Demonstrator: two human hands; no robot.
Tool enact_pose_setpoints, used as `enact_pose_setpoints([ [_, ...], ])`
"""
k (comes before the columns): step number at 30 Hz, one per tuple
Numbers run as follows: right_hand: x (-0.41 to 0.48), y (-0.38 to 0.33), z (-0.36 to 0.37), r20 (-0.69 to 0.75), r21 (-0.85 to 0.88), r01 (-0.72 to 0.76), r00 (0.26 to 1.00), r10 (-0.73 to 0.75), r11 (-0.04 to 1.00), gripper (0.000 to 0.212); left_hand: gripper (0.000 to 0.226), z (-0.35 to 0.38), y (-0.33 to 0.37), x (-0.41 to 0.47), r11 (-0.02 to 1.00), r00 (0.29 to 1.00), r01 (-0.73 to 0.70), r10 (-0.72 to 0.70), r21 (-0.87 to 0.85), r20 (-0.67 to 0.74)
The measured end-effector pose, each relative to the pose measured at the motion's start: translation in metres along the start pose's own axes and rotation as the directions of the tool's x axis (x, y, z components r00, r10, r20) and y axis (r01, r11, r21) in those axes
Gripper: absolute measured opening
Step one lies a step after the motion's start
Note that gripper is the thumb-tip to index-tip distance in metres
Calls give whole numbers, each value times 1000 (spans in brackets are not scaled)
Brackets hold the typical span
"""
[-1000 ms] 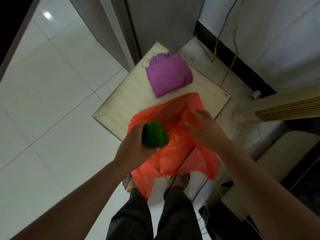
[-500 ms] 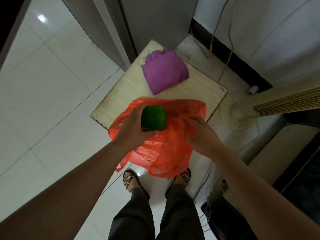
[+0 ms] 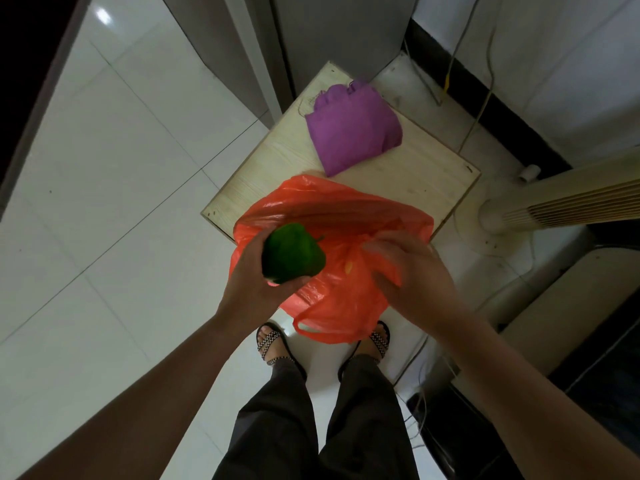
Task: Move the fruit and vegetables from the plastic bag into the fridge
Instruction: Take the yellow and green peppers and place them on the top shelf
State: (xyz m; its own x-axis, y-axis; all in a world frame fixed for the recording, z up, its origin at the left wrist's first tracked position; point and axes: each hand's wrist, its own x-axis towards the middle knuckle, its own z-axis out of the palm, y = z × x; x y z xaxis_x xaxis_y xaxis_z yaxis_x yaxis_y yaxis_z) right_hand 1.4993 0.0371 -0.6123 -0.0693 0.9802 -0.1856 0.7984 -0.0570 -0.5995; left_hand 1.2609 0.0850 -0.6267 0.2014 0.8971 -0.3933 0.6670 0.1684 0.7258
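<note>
Done: pepper [image 3: 294, 252] clasped by left hand [image 3: 256, 285], out of plastic bag [image 3: 341, 216].
Left: bag pinched by right hand [image 3: 414, 277]; stowing pending.

Thin, crinkled, glossy plastic for the bag [image 3: 346, 216]; smooth, faintly shiny skin on the pepper [image 3: 294, 254]; pale matt wood grain across the desk [image 3: 415, 174]; soft matt cloth [image 3: 353, 129]; glossy tiled floor [image 3: 121, 150].

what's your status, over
Left hand grips pepper, out of the bag. Right hand holds bag rim. Purple bundle on table behind, not blocking.
</note>
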Motion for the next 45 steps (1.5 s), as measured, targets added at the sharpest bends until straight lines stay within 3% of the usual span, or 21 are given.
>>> enact_pose_setpoints([
  [3,2,-15,9,64,33,128,989,-130,991,35,85,0,2,1,1000,1000,-1,1,-19,1],
  [10,-4,17,23,180,-86,-183,964,196,979,57,80,3,20,8,992,1000,-24,24,-124,-2],
  [13,-9,30,21,178,-141,-206,957,229,968,64,78,7,20,7,987,1000,-7,10,-161,15],
  [17,-6,37,24,182,-78,-227,954,237,971,63,79,12,15,3,982,998,36,-26,-188,55],
  [22,-3,36,13,137,-55,-169,975,175,984,66,80,12,22,2,978,996,38,-20,-204,87],
  [27,-5,12,-15,-61,217,-135,986,152,967,61,71,14,47,8,956,991,15,24,-293,129],
  [31,0,-10,-19,52,510,-183,982,183,840,81,72,20,65,13,952,976,-71,128,-297,175],
  [35,2,-14,-16,92,651,-226,971,221,724,74,76,23,62,14,955,960,-117,180,-274,216],
  [41,-10,-7,-7,111,623,-201,979,169,756,76,99,24,37,2,987,918,-104,142,-120,369],
  [45,-19,9,-7,-34,448,-196,971,235,872,74,83,27,27,-10,998,941,49,-32,-43,336],
])
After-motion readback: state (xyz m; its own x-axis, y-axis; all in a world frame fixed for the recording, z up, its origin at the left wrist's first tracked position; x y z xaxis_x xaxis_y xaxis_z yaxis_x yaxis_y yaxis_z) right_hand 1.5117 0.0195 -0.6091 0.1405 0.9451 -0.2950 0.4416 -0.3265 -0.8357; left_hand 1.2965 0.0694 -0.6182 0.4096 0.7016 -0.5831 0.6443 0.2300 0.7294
